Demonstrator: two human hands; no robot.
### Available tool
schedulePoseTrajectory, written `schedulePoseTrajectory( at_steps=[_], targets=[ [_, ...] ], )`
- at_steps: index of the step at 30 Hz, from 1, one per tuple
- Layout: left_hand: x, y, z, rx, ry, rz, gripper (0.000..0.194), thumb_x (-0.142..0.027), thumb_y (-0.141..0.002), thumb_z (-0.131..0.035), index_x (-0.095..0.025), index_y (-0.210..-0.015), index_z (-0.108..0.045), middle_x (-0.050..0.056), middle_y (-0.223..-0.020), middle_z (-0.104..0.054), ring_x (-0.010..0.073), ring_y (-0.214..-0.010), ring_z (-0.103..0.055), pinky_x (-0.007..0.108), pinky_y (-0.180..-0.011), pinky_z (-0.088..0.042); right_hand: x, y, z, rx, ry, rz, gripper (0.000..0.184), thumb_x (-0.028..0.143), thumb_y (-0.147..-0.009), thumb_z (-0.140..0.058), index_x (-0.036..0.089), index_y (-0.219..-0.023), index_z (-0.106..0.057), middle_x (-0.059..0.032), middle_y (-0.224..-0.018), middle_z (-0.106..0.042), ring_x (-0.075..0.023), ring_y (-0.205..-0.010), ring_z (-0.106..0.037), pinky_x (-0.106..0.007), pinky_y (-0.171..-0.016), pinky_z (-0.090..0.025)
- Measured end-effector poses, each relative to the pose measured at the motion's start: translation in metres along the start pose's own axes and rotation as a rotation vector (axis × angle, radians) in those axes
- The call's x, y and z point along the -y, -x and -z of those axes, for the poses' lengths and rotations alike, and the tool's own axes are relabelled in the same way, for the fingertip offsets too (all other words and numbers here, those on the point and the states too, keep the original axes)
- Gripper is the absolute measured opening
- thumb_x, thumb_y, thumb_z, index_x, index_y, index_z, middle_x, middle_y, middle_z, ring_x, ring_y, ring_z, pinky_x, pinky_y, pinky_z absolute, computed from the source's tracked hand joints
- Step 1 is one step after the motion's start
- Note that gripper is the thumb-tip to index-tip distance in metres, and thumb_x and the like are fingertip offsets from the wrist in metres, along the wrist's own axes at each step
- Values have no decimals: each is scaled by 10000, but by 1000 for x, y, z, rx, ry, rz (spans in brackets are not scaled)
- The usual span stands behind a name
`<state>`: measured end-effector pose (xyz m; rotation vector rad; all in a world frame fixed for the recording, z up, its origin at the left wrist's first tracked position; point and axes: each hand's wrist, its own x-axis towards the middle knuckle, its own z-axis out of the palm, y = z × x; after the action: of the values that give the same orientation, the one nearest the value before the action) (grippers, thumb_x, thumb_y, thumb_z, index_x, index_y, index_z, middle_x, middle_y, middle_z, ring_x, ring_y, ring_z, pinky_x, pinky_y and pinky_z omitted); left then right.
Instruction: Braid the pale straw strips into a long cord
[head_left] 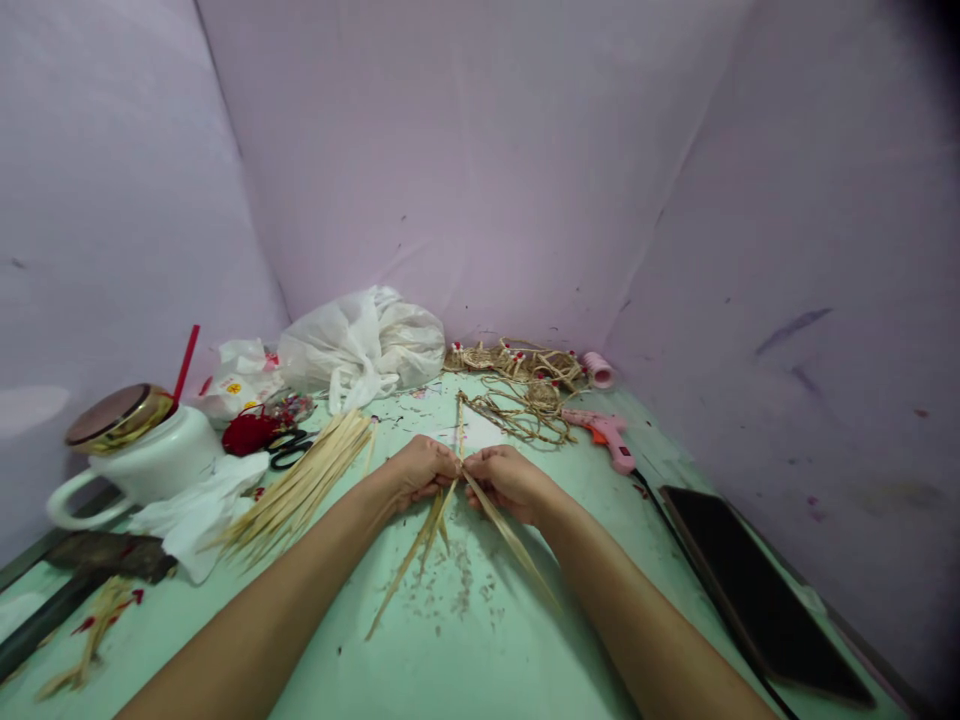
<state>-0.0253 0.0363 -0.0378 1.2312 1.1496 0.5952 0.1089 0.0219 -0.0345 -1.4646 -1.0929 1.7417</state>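
Observation:
Both my hands meet at the middle of the green table (397, 660). My left hand (424, 470) is closed in a pinch on a thin straw braid (461, 425), which runs away from me above the fingers. My right hand (504, 482) pinches the same braid's strands close beside it. Loose straw strands (409, 565) hang from the braid toward me on the left, and a wider flat strand (517, 550) slants down to the right. The exact crossing of the strands is hidden by my fingertips. Left of my hands lies a bundle of straw strips (319, 480).
Coiled braided cord (525, 415) and a pink glue gun (606, 430) lie behind my right hand. A black tablet-like slab (757, 590) is at right. Scissors (289, 450), a white mug (161, 455), a hammer (105, 560) and a plastic bag (364, 345) stand or lie leftward.

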Motion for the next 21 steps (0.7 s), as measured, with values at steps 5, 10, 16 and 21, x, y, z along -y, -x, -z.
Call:
schedulePoseTrajectory(
  at_steps=[5, 10, 16, 21],
  targets=[
    [1, -1, -1, -32, -57, -6, 44, -173, -511, -486, -152, -479, -463, -71, -336, -338, 28, -247, -203, 183, -290, -94, -2, -2, -1, -47, 132, 31, 157, 101, -662, -484, 147, -511, -485, 23, -370, -443, -52, -311, -321, -183, -334, -249],
    [-1, 1, -4, -24, -93, 16, 43, -143, -519, -479, -138, -477, -486, -71, -329, -331, 25, -270, -196, 182, -319, -123, -9, -10, 1, -143, 269, 150, 143, 125, -604, -519, 134, -461, -504, 31, -376, -436, -35, -328, -241, -214, -359, -150],
    [-3, 3, 4, -1, -400, -21, 102, -148, -533, -485, -135, -432, -492, -45, -329, -356, 42, -312, -254, 194, -352, -164, -13, -13, 3, -145, 250, 159, 84, 120, -578, -532, 134, -496, -520, 49, -371, -438, -34, -331, -253, -209, -370, -155],
    [-13, 15, 0, -129, -707, 63, 123, -205, -565, -515, -124, -496, -578, 4, -401, -478, 90, -370, -387, 211, -400, -272, -11, -9, 1, -112, 170, 139, 66, 129, -590, -527, 137, -528, -507, 38, -410, -503, -31, -321, -255, -201, -361, -154]
  ],
)
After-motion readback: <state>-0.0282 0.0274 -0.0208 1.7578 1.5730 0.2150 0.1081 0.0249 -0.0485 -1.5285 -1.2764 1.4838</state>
